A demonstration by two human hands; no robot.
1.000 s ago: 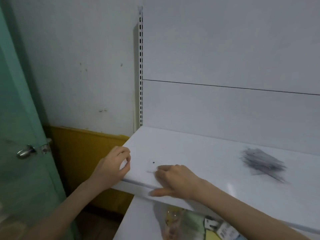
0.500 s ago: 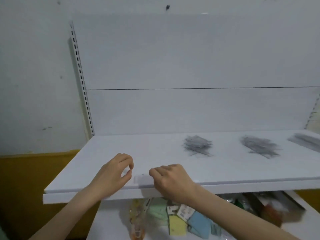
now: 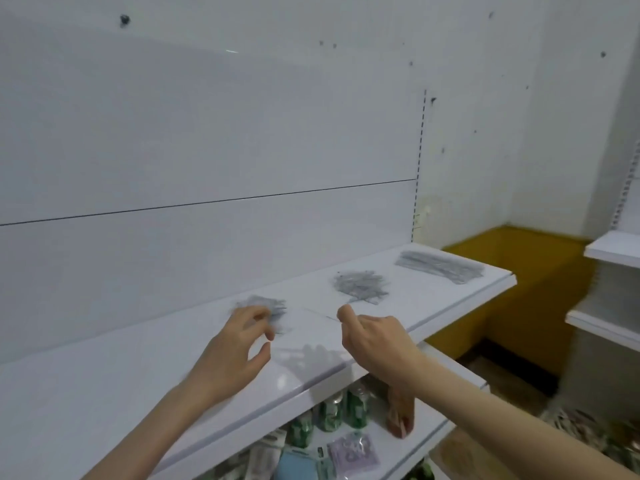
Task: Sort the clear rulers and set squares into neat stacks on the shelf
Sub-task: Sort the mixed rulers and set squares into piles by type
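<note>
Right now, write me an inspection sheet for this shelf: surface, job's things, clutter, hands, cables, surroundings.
Surface: white shelf, glossy.
Job's things: left pile, loose and fanned; middle pile, also loose; right stack, more aligned, near the shelf's right end. All are blurred.
Clutter: lower shelf holds green cans and packets.
Hands: left hand, fingers curved over the left pile, grips nothing visible; right hand pinches a faint clear piece between thumb and forefinger.
Cables: nothing seen.
Surroundings: white back panel, yellow skirting, second shelf unit at right.
</note>
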